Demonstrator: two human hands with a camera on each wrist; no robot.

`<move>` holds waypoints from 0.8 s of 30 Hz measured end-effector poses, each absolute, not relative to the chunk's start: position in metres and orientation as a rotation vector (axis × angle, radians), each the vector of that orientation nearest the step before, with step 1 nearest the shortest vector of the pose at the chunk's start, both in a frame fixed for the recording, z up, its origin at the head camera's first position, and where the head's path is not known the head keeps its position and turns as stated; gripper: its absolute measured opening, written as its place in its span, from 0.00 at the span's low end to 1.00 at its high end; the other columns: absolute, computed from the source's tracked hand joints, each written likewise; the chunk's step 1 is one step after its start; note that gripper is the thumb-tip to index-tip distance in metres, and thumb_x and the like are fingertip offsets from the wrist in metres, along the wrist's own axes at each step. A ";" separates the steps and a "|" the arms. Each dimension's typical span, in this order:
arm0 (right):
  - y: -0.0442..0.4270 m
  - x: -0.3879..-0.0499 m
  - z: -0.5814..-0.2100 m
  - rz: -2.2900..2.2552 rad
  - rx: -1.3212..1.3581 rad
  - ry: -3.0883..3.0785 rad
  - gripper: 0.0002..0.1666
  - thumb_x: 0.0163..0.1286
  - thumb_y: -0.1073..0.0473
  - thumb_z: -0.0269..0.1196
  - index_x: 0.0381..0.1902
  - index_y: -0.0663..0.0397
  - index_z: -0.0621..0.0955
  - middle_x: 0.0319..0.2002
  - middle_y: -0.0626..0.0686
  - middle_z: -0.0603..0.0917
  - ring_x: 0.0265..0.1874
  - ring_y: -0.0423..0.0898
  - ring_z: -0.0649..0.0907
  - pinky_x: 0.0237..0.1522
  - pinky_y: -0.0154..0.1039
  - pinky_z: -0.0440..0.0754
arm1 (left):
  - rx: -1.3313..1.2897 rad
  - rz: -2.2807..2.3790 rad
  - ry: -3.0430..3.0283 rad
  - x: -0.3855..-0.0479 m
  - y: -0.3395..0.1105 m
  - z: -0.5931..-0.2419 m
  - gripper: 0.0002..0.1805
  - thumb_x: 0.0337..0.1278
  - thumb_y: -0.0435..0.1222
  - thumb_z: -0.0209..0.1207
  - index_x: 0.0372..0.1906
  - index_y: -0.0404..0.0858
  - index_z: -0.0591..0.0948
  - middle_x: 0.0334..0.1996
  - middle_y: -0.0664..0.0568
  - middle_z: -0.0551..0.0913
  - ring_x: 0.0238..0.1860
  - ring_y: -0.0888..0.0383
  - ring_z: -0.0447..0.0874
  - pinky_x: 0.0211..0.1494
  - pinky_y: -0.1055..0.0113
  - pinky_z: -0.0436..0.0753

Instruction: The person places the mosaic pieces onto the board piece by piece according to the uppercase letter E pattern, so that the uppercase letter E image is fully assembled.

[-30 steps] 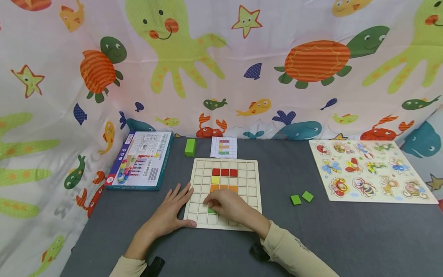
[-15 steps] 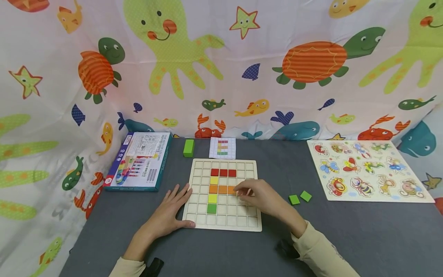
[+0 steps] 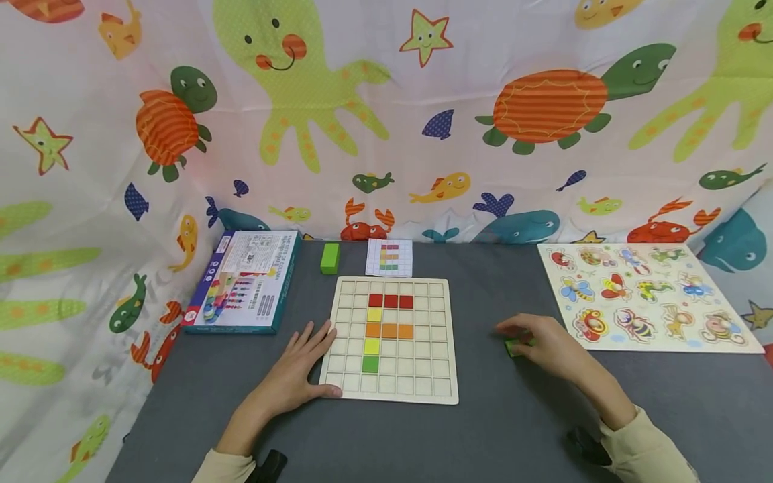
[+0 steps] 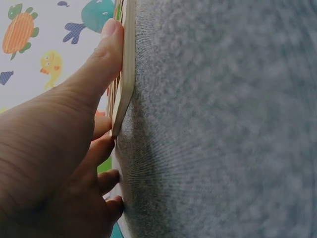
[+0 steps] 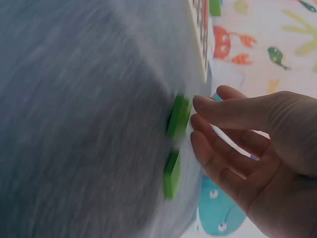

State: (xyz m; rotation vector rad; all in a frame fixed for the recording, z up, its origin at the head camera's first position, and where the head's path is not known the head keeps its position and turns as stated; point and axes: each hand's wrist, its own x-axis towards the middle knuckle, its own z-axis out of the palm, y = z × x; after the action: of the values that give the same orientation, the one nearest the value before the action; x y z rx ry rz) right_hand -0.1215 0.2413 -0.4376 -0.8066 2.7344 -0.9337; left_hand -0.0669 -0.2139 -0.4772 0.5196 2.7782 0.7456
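Observation:
A wooden grid board [image 3: 423, 382] lies on the table, holding red tiles [image 3: 390, 302], orange tiles [image 3: 389, 331], two yellow tiles [image 3: 371, 346] and a green tile [image 3: 370, 364]. My left hand [image 3: 296, 369] rests at the board's left edge, fingers spread, thumb on the lower left corner; the left wrist view has the thumb [image 4: 101, 57] along the rim. To the board's right, my right hand [image 3: 546, 345] hovers over two loose green tiles, mostly covering them in the head view. In the right wrist view, thumb and fingertips are close beside the nearer green tile [image 5: 179, 116], not closed around it; the other green tile [image 5: 172, 174] lies apart.
A pattern card [image 3: 389, 258] lies behind the board, with a green block [image 3: 330, 258] to its left. At the back left is a boxed toy set [image 3: 244, 282]. An animal puzzle board [image 3: 649, 298] lies at the right. A printed cloth hangs behind the table.
My right hand has left the board's green tile and moved right to the loose green tiles. My left hand has stayed at the board's edge.

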 end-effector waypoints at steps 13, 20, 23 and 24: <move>0.248 -0.121 -0.444 -0.870 -0.847 2.768 0.21 0.54 0.71 0.73 0.47 0.57 0.85 0.36 0.46 0.85 0.34 0.40 0.82 0.34 0.38 0.82 | 0.509 0.749 2.783 -0.067 -0.213 -0.476 0.60 0.40 0.62 0.69 0.77 0.42 0.56 0.78 0.50 0.48 0.77 0.40 0.39 0.75 0.40 0.41; 0.225 -0.121 -0.433 -0.943 -0.867 2.705 0.16 0.59 0.72 0.69 0.46 0.59 0.85 0.32 0.43 0.82 0.31 0.35 0.79 0.34 0.37 0.82 | 0.496 0.757 2.770 -0.065 -0.213 -0.476 0.60 0.39 0.62 0.70 0.77 0.42 0.56 0.78 0.50 0.49 0.77 0.40 0.38 0.75 0.40 0.40; 0.211 -0.121 -0.430 -0.968 -0.911 2.666 0.16 0.60 0.70 0.69 0.47 0.58 0.85 0.32 0.43 0.82 0.32 0.35 0.79 0.35 0.37 0.82 | 0.494 0.768 2.778 -0.065 -0.213 -0.477 0.60 0.39 0.62 0.70 0.77 0.42 0.56 0.78 0.50 0.49 0.77 0.40 0.39 0.75 0.40 0.41; 0.205 -0.122 -0.429 -0.971 -0.926 2.654 0.16 0.60 0.70 0.69 0.47 0.58 0.85 0.33 0.43 0.82 0.32 0.35 0.79 0.35 0.37 0.82 | 0.498 0.777 2.783 -0.065 -0.213 -0.477 0.60 0.39 0.62 0.70 0.77 0.42 0.57 0.78 0.50 0.49 0.77 0.39 0.39 0.75 0.40 0.41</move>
State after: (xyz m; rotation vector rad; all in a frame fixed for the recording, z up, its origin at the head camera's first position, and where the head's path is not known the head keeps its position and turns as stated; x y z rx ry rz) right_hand -0.1216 0.2051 -0.4294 -0.9257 2.6543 -0.9706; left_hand -0.0652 -0.2133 -0.4772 0.4984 2.7829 0.7767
